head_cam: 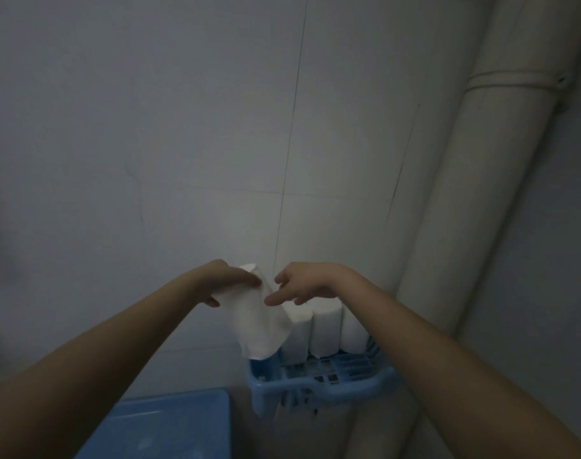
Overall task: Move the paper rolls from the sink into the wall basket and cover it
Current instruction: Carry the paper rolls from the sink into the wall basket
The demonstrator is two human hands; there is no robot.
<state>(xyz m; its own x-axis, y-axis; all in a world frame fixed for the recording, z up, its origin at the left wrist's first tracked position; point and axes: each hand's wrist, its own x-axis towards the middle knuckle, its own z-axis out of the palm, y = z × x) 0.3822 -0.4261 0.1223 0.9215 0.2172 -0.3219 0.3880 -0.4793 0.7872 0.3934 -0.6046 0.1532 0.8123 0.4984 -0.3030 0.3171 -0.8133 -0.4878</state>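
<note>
A light blue slatted wall basket (319,389) hangs on the tiled wall, low and right of centre. Three white paper rolls (325,332) stand upright in it side by side. My left hand (226,279) grips the top of another white paper roll (259,323), which hangs tilted over the basket's left end with its lower end at the rim. My right hand (299,283) hovers just right of that roll with fingers spread, one fingertip close to or touching its side, above the standing rolls.
A blue lid or tray (170,425) lies at the bottom left, below the basket. Thick white pipes (481,193) run up the wall on the right, right beside the basket. The room is dim.
</note>
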